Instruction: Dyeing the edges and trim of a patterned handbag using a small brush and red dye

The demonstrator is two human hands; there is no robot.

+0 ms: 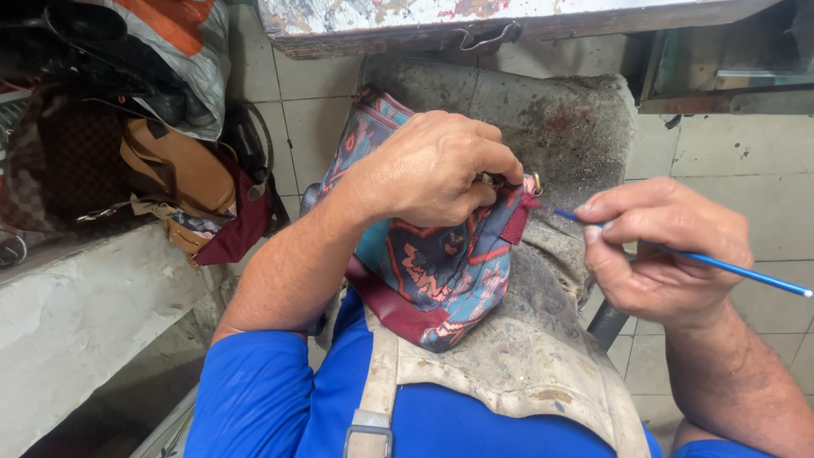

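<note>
Head view: I am pinching the patterned bag [424, 254] under my left hand [432, 170], and my right hand [661, 250] is pinching a blue brush [721, 265] just beside it.

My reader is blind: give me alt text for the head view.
A person's left hand grips the top edge of a patterned blue-and-red bag on their lap, while the right hand holds a thin blue brush pointed at it. More bags lie piled at left.

Brush [695, 259] tip behind bag's maroon tab [519, 219]
</note>
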